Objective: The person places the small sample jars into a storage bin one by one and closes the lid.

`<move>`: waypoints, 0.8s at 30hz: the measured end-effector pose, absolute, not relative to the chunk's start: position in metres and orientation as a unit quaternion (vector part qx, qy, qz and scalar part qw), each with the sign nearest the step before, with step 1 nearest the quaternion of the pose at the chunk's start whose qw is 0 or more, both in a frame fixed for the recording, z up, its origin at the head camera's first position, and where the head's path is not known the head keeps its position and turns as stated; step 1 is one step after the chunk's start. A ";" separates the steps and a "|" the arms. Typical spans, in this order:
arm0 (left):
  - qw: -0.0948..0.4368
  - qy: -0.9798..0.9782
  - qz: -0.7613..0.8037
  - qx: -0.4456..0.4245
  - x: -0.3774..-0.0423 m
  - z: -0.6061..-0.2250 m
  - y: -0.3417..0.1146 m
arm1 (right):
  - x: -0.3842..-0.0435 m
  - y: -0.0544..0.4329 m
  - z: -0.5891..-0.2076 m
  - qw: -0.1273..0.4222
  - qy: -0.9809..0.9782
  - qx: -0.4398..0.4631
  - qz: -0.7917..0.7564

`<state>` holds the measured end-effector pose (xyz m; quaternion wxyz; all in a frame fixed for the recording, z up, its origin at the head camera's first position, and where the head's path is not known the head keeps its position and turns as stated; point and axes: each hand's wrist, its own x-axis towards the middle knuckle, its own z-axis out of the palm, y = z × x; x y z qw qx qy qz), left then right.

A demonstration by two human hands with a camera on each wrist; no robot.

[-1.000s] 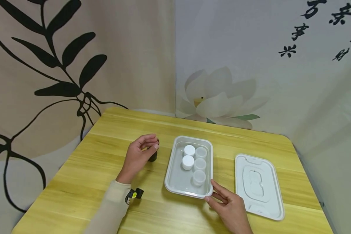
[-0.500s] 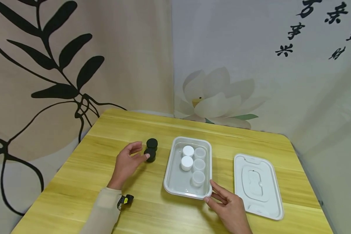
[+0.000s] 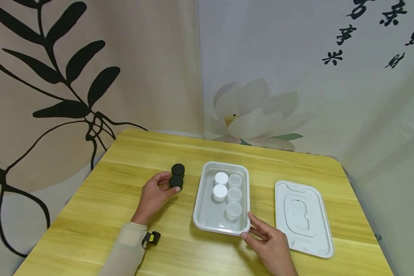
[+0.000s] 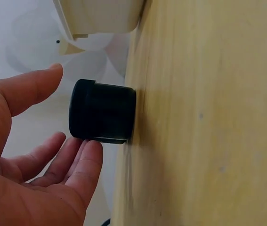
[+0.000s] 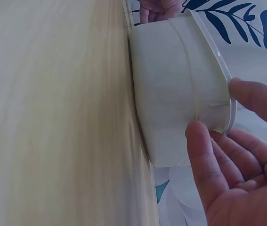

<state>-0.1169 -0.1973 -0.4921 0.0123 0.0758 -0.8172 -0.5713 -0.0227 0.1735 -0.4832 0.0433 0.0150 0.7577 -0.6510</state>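
Two black lidded jars stand close together left of the white box (image 3: 201,220). My left hand (image 3: 151,199) is around the nearer black jar (image 3: 176,182), thumb on one side and fingers on the other. In the left wrist view, a gap shows between the thumb (image 4: 34,92) and the black jar (image 4: 102,113), while the fingertips lie close against its lower side. The farther black jar (image 3: 178,169) is untouched. My right hand (image 3: 270,245) holds the box's near right corner between thumb and fingers. Several small white jars (image 3: 220,193) and translucent jars (image 3: 234,211) stand inside.
A white lid (image 3: 303,218) lies flat on the wooden table (image 3: 179,249), right of the box. Printed curtains (image 3: 151,76) hang behind the table. A small dark camera (image 3: 154,237) sits on the left wrist.
My left hand first drew back left and toward me from the black jars, uncovering both. It then moved in around the nearer one. My right hand stays at the box corner.
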 end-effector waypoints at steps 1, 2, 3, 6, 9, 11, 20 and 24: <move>0.012 -0.816 -0.573 0.076 -0.117 -0.493 -0.197 | -0.023 0.174 -0.483 0.044 0.758 0.016 -0.651; 0.011 -0.815 -0.575 0.076 -0.118 -0.493 -0.198 | -0.022 0.174 -0.483 0.045 0.757 0.016 -0.652; 0.011 -0.814 -0.576 0.076 -0.118 -0.493 -0.198 | -0.022 0.174 -0.483 0.046 0.756 0.017 -0.653; 0.012 -0.812 -0.579 0.077 -0.119 -0.494 -0.198 | -0.022 0.174 -0.482 0.049 0.754 0.021 -0.655; 0.009 -0.812 -0.578 0.080 -0.120 -0.497 -0.198 | -0.022 0.174 -0.482 0.049 0.753 0.024 -0.656; 0.004 -0.812 -0.579 0.080 -0.121 -0.498 -0.199 | -0.022 0.174 -0.482 0.049 0.754 0.025 -0.654; -0.011 -0.813 -0.577 0.077 -0.124 -0.506 -0.200 | -0.021 0.174 -0.483 0.050 0.758 0.027 -0.649; -0.021 -0.814 -0.576 0.071 -0.124 -0.506 -0.200 | -0.020 0.174 -0.482 0.047 0.767 0.030 -0.640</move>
